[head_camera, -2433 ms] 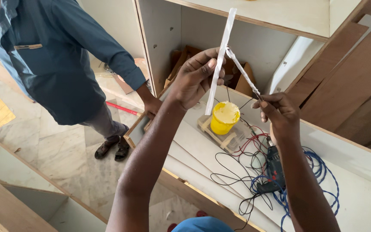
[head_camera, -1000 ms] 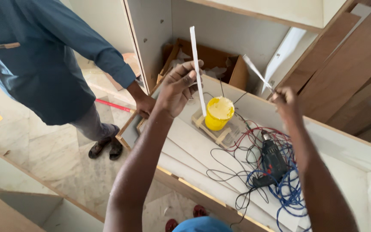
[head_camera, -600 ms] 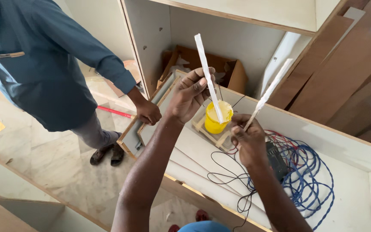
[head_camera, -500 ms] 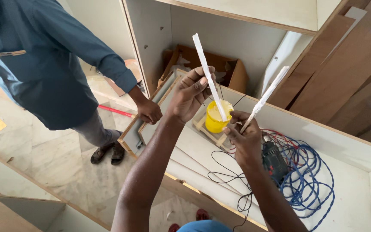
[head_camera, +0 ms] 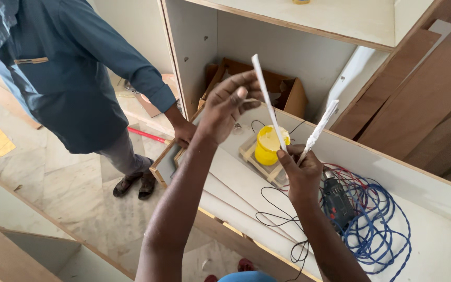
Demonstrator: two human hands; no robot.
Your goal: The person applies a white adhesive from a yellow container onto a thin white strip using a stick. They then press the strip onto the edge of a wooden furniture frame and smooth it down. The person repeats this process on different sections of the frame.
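A: Since the right hand [head_camera: 303, 172] dropped from out by the brown boards a sec ago, it's now low and close to the body, fingers closed round the bottom of the loose white strip [head_camera: 319, 128]. That strip slants up and to the rt.

B: And the left hand [head_camera: 229, 104]?

A: Higher, barely moved vs before. Thumb and fingertips pinch the long white edge strip [head_camera: 265, 99] partway up; its lower end runs down toward the right hand, just above the yellow pot [head_camera: 269, 144]. Can't tell if the two strips join there, hand hides it.

B: So they've closed into a V?

A: Yep, narrower than 2 s ago. I'd judge the peel-apart is mostly done, both pieces now gathered over the pot.

B: Beyond that?

A: Pot sits on a small wooden block on the white panel [head_camera: 418, 245]. Drill [head_camera: 336, 201] and blue cable [head_camera: 382, 224] just rt of it. Further back, cardboard box [head_camera: 283, 89] in the cabinet. Co-worker in a blue shirt [head_camera: 69, 73] stands left, one hand on the panel edge.
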